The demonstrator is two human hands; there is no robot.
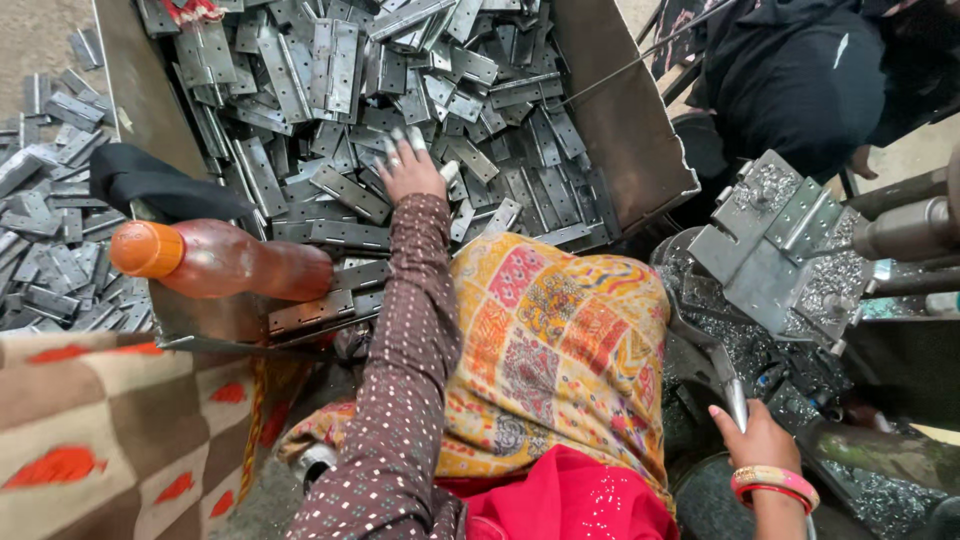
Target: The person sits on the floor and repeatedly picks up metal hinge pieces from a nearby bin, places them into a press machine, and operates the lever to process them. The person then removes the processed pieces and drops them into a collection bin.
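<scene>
The left hand (408,165) reaches far into a big metal bin (640,150) full of grey metal hinges (330,80). Its fingers are spread and rest on the pile; I cannot tell if they pinch one hinge. The right hand (755,440), near on the right, with bangles (775,482) on the wrist, is closed around a thin metal handle (735,400) just below a drilling jig (790,250) covered with metal chips. A brown plastic bottle (225,260) with an orange cap lies on the bin's near left edge. More hinges (45,250) lie on the floor at far left.
</scene>
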